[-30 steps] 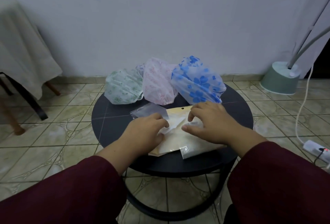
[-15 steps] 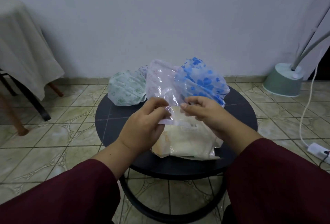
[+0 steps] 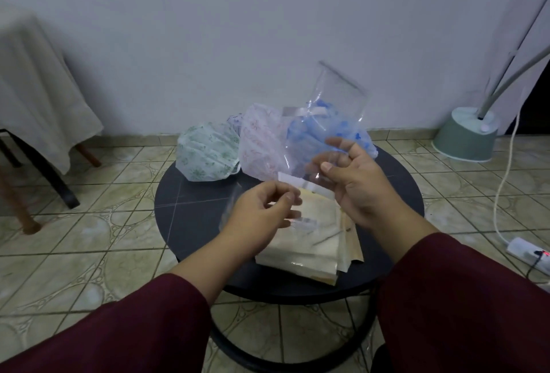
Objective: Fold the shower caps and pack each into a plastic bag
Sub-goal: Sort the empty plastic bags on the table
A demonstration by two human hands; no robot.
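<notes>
Right hand (image 3: 360, 186) raised over the worktop (image 3: 190, 209), fingers (image 3: 327, 168) pinching the lower edge of a clear bag (image 3: 324, 122) held upright above the worktop. Left hand (image 3: 262, 218) just beside, fingers loosely curled; whether gripping another clear film cannot be told. Bag stack (image 3: 312, 241) lying on the worktop below both hands. Green cap (image 3: 208, 154), pink cap (image 3: 260, 143) and blue cap (image 3: 361, 137) bunched along the worktop's far edge, the blue one seen partly through the bag.
</notes>
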